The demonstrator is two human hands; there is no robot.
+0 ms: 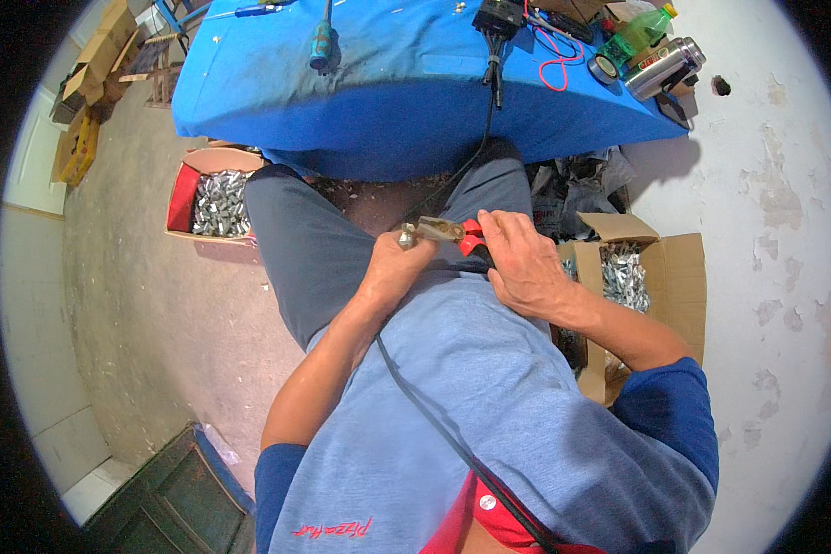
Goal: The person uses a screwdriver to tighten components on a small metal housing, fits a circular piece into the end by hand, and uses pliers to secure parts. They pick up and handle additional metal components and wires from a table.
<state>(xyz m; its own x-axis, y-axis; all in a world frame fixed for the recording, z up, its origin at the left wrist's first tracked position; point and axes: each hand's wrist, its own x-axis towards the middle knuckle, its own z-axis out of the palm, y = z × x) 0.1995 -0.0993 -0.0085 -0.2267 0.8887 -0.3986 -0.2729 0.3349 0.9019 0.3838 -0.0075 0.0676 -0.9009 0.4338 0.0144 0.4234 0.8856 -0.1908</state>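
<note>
Over my lap, my right hand (526,265) is wrapped round the red handles of a pair of pliers (441,229). The jaws of the pliers point left, toward my left hand (392,265). Between the thumb and fingers of that hand is a small silvery metal part (406,236), right by the tips of the jaws. Whether the jaws grip the part is too small to tell. My left fingers are closed, and some are hidden behind the thumb. A black cable (415,402) runs down over my shirt.
An open box (181,198) of small metal parts stands on the floor at left; a cardboard box (683,286) with similar parts is at right. Ahead, a blue-covered table (388,111) bears a screwdriver (320,44), a green bottle (639,35), a steel flask (665,69) and black cables (496,55).
</note>
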